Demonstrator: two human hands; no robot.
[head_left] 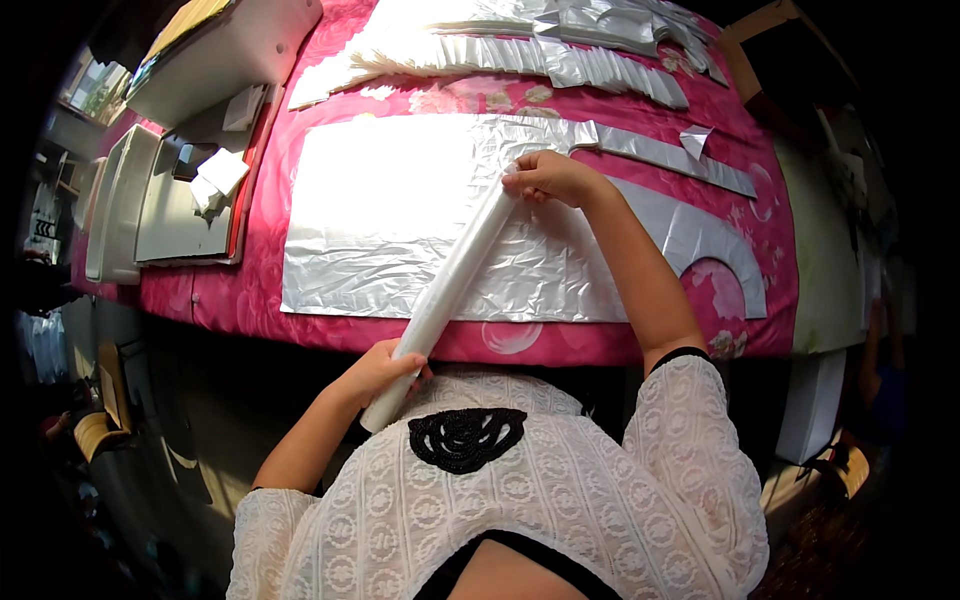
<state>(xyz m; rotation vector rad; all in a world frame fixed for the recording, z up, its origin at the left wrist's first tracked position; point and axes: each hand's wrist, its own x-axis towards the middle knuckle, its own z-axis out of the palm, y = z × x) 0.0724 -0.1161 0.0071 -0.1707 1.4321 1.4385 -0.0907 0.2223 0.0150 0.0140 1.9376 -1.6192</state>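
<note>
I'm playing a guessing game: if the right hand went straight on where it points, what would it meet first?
The roll: the right hand already touches its far end. Beyond, probably the silver plastic, though height is unclear.

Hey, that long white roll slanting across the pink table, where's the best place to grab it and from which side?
Probably near both ends: the left hand from the left around the lower end, the right hand from the right, pinching the top. The white roll is long and slender, slanting across the silvery sheet, so two spread grips should steady it.
</note>
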